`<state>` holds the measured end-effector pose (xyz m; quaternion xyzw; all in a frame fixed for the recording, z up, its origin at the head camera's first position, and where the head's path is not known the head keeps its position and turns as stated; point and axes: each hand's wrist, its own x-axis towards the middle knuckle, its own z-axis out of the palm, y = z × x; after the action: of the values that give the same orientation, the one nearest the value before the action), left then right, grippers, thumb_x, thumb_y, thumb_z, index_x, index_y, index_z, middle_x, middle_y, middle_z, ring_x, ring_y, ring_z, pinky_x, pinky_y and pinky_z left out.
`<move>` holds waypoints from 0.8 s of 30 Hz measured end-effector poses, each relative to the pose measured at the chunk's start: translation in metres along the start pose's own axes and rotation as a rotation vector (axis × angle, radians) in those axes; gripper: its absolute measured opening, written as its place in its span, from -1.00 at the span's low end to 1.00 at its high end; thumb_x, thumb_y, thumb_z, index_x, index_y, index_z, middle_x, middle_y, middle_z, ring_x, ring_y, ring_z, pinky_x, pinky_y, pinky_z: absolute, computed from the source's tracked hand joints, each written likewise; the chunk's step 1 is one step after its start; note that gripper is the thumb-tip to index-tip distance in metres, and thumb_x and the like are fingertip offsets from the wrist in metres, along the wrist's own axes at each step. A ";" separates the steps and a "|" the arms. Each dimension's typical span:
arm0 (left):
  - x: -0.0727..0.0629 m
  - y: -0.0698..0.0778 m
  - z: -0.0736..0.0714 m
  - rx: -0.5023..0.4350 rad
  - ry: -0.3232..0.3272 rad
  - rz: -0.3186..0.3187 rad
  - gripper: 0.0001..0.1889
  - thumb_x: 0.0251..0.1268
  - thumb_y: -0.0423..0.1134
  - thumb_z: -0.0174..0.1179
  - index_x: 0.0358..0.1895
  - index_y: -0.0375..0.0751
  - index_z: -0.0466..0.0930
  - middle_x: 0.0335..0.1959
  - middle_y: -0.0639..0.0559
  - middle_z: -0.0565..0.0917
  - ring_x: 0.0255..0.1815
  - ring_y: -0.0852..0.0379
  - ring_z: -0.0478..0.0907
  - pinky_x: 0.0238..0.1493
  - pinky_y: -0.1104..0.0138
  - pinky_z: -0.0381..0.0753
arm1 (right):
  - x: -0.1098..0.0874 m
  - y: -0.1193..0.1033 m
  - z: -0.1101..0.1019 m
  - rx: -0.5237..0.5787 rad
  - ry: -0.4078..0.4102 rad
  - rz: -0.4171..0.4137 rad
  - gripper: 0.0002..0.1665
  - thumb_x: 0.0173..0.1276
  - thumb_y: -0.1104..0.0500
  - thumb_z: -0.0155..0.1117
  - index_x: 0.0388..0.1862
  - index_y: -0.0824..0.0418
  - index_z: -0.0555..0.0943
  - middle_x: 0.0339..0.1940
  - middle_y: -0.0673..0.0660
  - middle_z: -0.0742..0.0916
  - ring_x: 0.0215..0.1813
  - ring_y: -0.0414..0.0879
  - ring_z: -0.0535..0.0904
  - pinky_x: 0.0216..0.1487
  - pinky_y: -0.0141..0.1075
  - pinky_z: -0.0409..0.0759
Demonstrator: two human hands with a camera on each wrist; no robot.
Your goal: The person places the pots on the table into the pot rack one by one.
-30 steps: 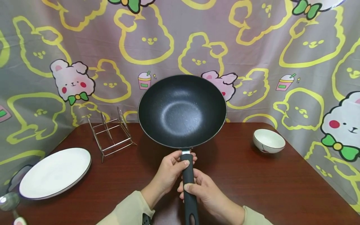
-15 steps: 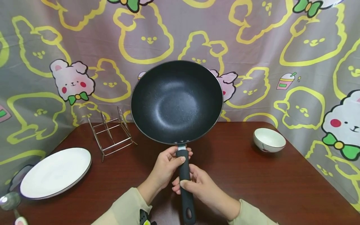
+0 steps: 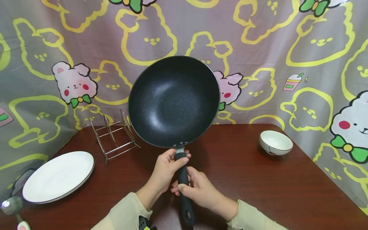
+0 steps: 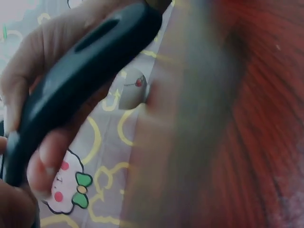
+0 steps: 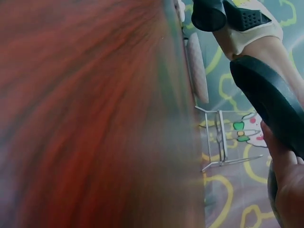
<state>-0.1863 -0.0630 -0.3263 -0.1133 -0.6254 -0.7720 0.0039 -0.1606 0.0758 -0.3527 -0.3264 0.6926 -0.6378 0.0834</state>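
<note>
In the head view a black wok (image 3: 175, 102) is held up over the table, its inside facing the camera and its handle pointing down. My left hand (image 3: 165, 169) grips the top of the handle, close under the pan, with the thumb across its front. Lower down, my right hand (image 3: 198, 187) holds the middle of the same handle, thumb in front and fingers behind. The hanging hole shows at the handle's lower end. The dark handle (image 4: 85, 78) crosses the left wrist view, and the handle (image 5: 270, 99) also shows in the right wrist view.
A wire rack (image 3: 115, 137) stands at the back left of the brown table (image 3: 244, 188). In front of it lies a white plate (image 3: 58, 175), with a ladle (image 3: 14, 207) at the left edge. A white bowl (image 3: 276, 142) sits at the right; a patterned curtain (image 3: 258, 38) hangs behind.
The wok has moved up and to the left and now leans slightly left, its inside tipped more toward the camera. Both hands have shifted left with it, keeping their hold on the handle.
</note>
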 end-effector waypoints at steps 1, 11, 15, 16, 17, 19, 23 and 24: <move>0.000 0.001 0.001 0.019 0.021 -0.004 -0.68 0.09 -0.46 0.23 -0.06 -0.49 0.50 -0.19 -0.19 0.66 -0.14 0.12 0.63 -0.08 0.43 0.54 | 0.001 0.000 0.001 -0.015 0.008 -0.004 -0.71 0.19 0.44 0.05 -0.11 0.54 0.34 -0.29 0.40 0.68 -0.29 -0.13 0.69 -0.24 -0.31 0.65; -0.003 0.013 0.008 0.291 0.209 -0.018 -0.71 -0.05 -0.38 0.35 -0.20 -0.42 0.60 -0.37 -0.13 0.69 -0.38 0.15 0.61 -0.28 0.40 0.56 | 0.007 0.005 0.007 -0.188 0.037 -0.106 -0.75 0.10 0.48 0.06 -0.19 0.44 0.39 -0.40 0.28 0.72 -0.33 -0.06 0.71 -0.34 -0.36 0.65; -0.005 0.019 0.006 0.378 0.226 0.000 -0.80 -0.05 -0.37 0.34 -0.33 -0.39 0.60 -0.58 -0.03 0.62 -0.56 0.17 0.51 -0.48 0.39 0.52 | 0.009 0.006 0.006 -0.259 0.027 -0.196 -0.73 0.07 0.50 0.06 -0.20 0.42 0.38 -0.39 0.26 0.72 -0.33 -0.06 0.71 -0.37 -0.39 0.64; -0.005 0.020 0.005 0.391 0.225 0.005 -0.82 -0.05 -0.38 0.33 -0.35 -0.39 0.60 -0.62 -0.02 0.59 -0.59 0.18 0.49 -0.52 0.39 0.51 | 0.010 0.007 0.006 -0.281 0.025 -0.220 -0.73 0.06 0.51 0.06 -0.20 0.42 0.38 -0.39 0.25 0.72 -0.33 -0.08 0.71 -0.37 -0.40 0.64; -0.006 0.021 0.004 0.403 0.222 0.009 -0.83 -0.04 -0.38 0.32 -0.35 -0.39 0.60 -0.64 -0.02 0.58 -0.61 0.18 0.48 -0.55 0.38 0.50 | 0.011 0.007 0.006 -0.303 0.023 -0.243 -0.72 0.05 0.51 0.07 -0.20 0.41 0.37 -0.39 0.24 0.71 -0.32 -0.11 0.71 -0.38 -0.41 0.63; -0.006 0.024 0.002 0.423 0.204 0.030 -0.82 0.00 -0.40 0.30 -0.31 -0.41 0.59 -0.59 -0.05 0.61 -0.58 0.19 0.51 -0.52 0.39 0.54 | 0.012 0.007 0.006 -0.351 0.018 -0.288 -0.70 0.05 0.52 0.08 -0.20 0.40 0.35 -0.39 0.22 0.71 -0.32 -0.15 0.70 -0.39 -0.45 0.62; -0.008 0.025 -0.002 0.413 0.148 0.095 -0.76 0.08 -0.45 0.23 -0.16 -0.49 0.53 -0.36 -0.22 0.67 -0.37 0.11 0.60 -0.32 0.37 0.62 | 0.017 0.004 0.006 -0.436 0.004 -0.357 -0.68 0.08 0.49 0.12 -0.17 0.38 0.32 -0.39 0.19 0.69 -0.33 -0.24 0.67 -0.41 -0.53 0.58; -0.008 0.026 -0.003 0.394 0.133 0.108 -0.74 0.10 -0.47 0.21 -0.12 -0.51 0.51 -0.29 -0.25 0.66 -0.29 0.08 0.62 -0.26 0.36 0.63 | 0.018 0.004 0.005 -0.435 -0.010 -0.367 -0.68 0.11 0.48 0.12 -0.15 0.39 0.32 -0.38 0.19 0.69 -0.32 -0.23 0.67 -0.40 -0.53 0.58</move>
<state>-0.1751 -0.0730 -0.3038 -0.0928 -0.7556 -0.6392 0.1086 -0.1726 0.0613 -0.3516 -0.4597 0.7423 -0.4769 -0.1019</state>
